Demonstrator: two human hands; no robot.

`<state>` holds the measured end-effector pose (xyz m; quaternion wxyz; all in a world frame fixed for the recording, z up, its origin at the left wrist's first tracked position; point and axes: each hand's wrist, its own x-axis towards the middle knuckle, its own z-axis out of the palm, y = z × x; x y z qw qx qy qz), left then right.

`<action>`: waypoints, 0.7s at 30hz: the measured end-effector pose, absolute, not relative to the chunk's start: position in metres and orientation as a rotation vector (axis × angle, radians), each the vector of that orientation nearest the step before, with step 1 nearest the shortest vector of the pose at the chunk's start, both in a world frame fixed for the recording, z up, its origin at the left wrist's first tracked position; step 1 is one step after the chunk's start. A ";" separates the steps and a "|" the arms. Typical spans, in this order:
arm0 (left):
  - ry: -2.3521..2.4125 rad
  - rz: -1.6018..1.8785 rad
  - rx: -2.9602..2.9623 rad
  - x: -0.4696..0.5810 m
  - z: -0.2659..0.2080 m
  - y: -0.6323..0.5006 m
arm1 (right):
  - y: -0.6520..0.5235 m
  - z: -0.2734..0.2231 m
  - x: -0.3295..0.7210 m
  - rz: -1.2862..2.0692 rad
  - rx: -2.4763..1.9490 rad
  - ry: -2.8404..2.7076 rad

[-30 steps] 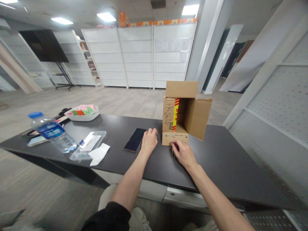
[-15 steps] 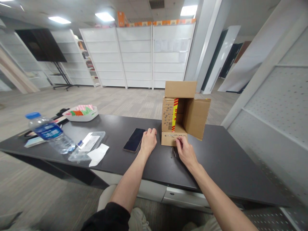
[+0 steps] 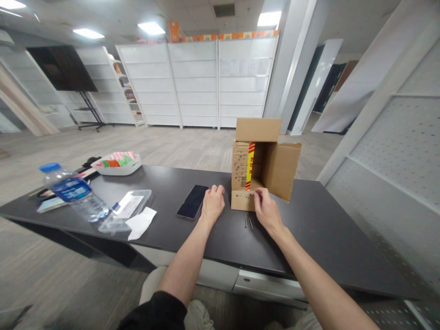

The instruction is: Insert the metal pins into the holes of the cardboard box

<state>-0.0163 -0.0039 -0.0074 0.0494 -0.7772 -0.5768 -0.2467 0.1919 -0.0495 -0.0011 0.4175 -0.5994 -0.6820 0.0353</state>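
A cardboard box (image 3: pixel 239 166) stands on the table with its front open and its flaps folded out. Along its lower front flap (image 3: pixel 240 204) runs a row of holes and shiny round heads. My right hand (image 3: pixel 267 210) is closed in a pinch at the right end of that row; a tiny thing at the fingertips is too small to make out. Below the flap lie several thin metal screws or nails (image 3: pixel 248 220). Loosely curled, my left hand (image 3: pixel 213 204) rests on the table between the box and a phone (image 3: pixel 193 201), with nothing visible in it.
On the left stand a tilted-looking water bottle (image 3: pixel 74 190), a clear plastic case (image 3: pixel 127 208) and a white paper (image 3: pixel 141 223). Farther back is a white basket (image 3: pixel 118 169) of colourful packets. A white perforated panel (image 3: pixel 395 174) borders the table (image 3: pixel 330 229) on the right.
My right hand has shifted slightly right and up along the lower flap, still pinched. The left hand stays by the phone. The view has tipped slightly.
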 end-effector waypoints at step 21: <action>-1.756 -0.767 -2.360 -0.017 -0.008 -0.004 | -0.041 -0.021 0.189 -0.153 -1.387 -1.650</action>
